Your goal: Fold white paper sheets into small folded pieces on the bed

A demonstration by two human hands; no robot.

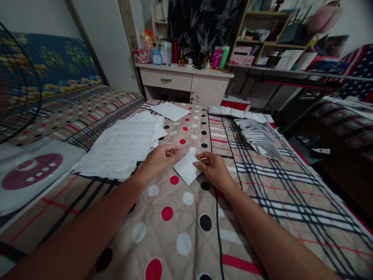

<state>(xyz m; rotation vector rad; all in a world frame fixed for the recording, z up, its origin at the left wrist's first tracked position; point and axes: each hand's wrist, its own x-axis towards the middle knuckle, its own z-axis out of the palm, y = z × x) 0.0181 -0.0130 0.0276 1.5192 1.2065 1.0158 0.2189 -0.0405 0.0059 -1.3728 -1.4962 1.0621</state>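
Note:
A small piece of white paper (pixel 188 169), folded into a diamond shape with a crease down its middle, lies on the polka-dot bedspread in front of me. My right hand (pixel 215 170) pinches its right side between thumb and fingers. At the upper left edge of the fold is my left hand (pixel 163 158), its fingers partly bent with a gap between thumb and index finger. Whether its thumb touches the paper I cannot tell. Left of it spreads a pile of printed sheets (pixel 125 142), with another white sheet (pixel 170 111) behind.
Rows of folded papers (pixel 258 136) lie at the right, with another row (pixel 239 112) behind. A white plastic bag (pixel 71 155) rests at the left near a fan (pixel 37 93). A dresser (pixel 171 77) stands beyond the bed, a shelf desk (pixel 262 70) beside it.

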